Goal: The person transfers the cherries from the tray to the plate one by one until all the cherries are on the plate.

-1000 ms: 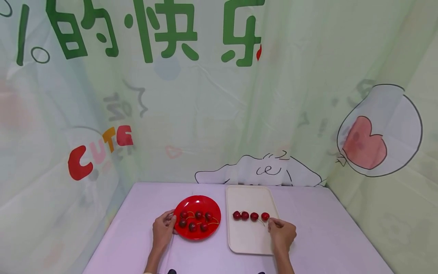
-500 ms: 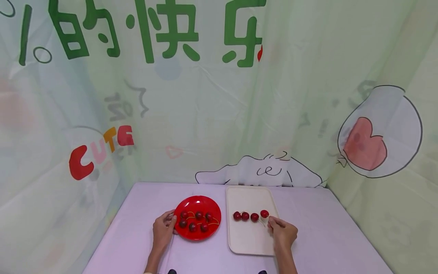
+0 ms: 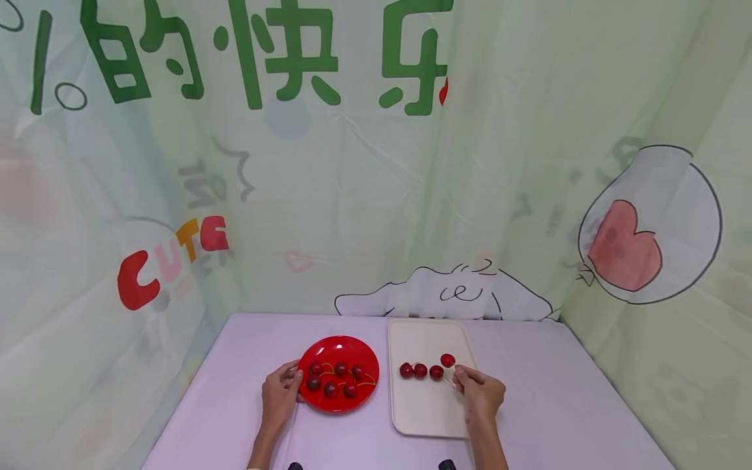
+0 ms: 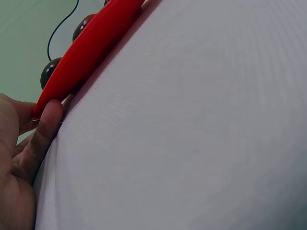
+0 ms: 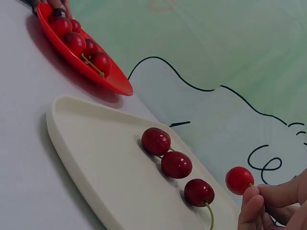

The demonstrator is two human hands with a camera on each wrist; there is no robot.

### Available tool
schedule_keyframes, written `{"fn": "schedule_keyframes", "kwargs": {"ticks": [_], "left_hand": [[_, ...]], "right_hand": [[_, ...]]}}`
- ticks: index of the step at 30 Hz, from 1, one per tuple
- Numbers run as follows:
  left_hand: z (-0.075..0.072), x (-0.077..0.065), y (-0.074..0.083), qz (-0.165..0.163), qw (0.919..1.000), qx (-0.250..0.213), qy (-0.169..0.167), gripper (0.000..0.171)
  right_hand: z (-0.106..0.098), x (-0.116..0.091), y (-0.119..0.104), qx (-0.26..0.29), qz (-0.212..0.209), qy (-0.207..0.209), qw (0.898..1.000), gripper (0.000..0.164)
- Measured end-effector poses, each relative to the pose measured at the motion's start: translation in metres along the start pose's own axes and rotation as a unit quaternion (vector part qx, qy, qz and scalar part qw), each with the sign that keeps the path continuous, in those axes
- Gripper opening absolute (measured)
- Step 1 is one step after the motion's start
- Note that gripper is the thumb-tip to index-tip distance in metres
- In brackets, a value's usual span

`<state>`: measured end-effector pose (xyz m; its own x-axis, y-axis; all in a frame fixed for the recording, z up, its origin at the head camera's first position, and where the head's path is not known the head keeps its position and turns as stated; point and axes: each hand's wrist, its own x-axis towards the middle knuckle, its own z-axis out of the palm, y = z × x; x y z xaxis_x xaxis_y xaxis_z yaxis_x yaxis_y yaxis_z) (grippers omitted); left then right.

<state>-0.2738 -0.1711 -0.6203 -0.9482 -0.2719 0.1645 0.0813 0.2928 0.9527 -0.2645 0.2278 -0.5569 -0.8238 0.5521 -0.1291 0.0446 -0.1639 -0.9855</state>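
1. Right hand point(image 3: 482, 391): one. Thumb and fingers closed in a small pinch on a stem; the palm bears nothing.
2. Held cherry point(image 3: 448, 360): one, bright red, glossy. Hangs just beyond the right hand's fingertips, above the tray. Judged light, with firm yet bruisable flesh and slick skin liable to roll from a grip.
3. Stem point(image 5: 251, 185): thin, green, mostly hidden by the fingers. Likely the best hold, taken close to the fruit; a hard tug might part it.
4. Tray point(image 3: 429, 414): cream, shallow, under the right hand and to its left. Probably stiff.
5. Row of three cherries point(image 3: 420, 371): dark red, on the tray, left of the right hand.
6. Red plate point(image 3: 341, 346): well left of the right hand, bearing six cherries point(image 3: 331, 390). Seemingly rigid; best taken by the rim.
7. Left hand point(image 3: 279, 391): one, gripping the plate's near-left rim.
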Motion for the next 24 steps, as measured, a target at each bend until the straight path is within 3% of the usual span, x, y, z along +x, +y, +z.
{"fn": "schedule_keyframes", "kwargs": {"ticks": [10,24], "left_hand": [[-0.001,0.0,-0.005,-0.001,1.0,-0.003,-0.003,0.034],[-0.001,0.003,-0.006,0.026,0.9996,-0.011,0.01,0.032]], "right_hand": [[0.011,-0.008,-0.002,-0.007,0.006,0.001,1.0,0.017],[0.025,-0.017,-0.004,0.001,0.006,-0.047,0.999,0.019]]}}
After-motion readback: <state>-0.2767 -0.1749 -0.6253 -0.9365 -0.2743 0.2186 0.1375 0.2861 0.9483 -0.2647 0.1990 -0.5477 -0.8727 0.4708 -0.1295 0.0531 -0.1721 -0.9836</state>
